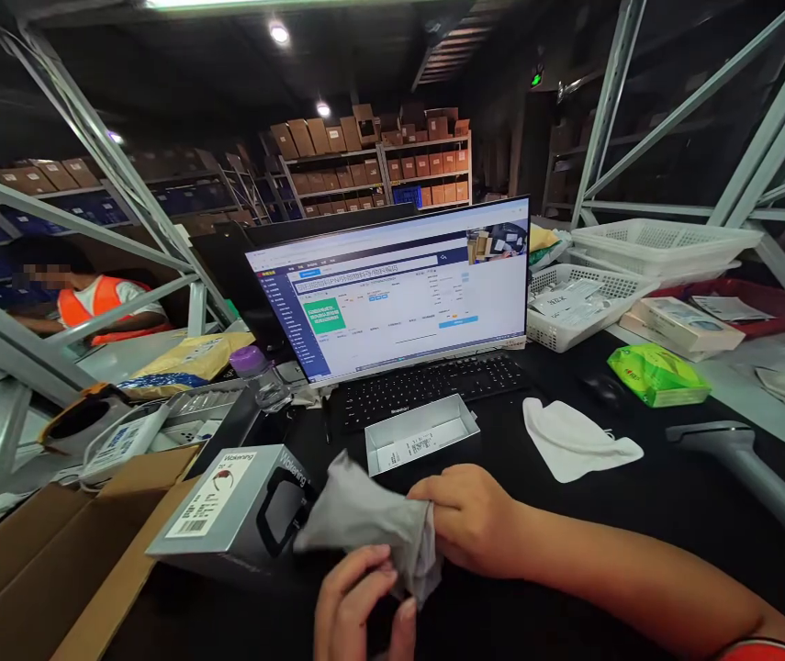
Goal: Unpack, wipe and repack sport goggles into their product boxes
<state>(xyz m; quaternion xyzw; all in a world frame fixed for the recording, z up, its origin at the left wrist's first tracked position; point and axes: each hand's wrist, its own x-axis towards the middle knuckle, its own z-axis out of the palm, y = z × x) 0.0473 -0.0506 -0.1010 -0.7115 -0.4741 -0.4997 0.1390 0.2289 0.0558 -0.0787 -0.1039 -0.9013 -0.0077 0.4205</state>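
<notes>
Centrally, as seen from beside the bench, a limp pouch of pale grey fabric hangs above the black work surface, between a silver-grey cardboard carton printed with dark goggles and the worker's right hand. That hand is closed on the pouch's gathered right end, its knuckles upward; some of its fingertips are hidden by the cloth. The left hand comes up from below, fingers and thumb apart, at the pouch's lower edge; whether its fingertips press the fabric cannot be told. Beyond the pouch lies a shallow, open, pale grey rectangular tray with a printed label inside, just in front of a black keyboard. To the right rests a flat white piece of soft material, well apart from both hands.

Judged by its folds, the pouch is light, soft and yielding, and would sag wherever it is unsupported; its surface looks smooth enough to slide a little between fingers. Its contents, if any, are hidden, so fragility remains uncertain. The gathered end offers the surest grip, with an open palm beneath the body and no hard squeeze at the middle.
</notes>
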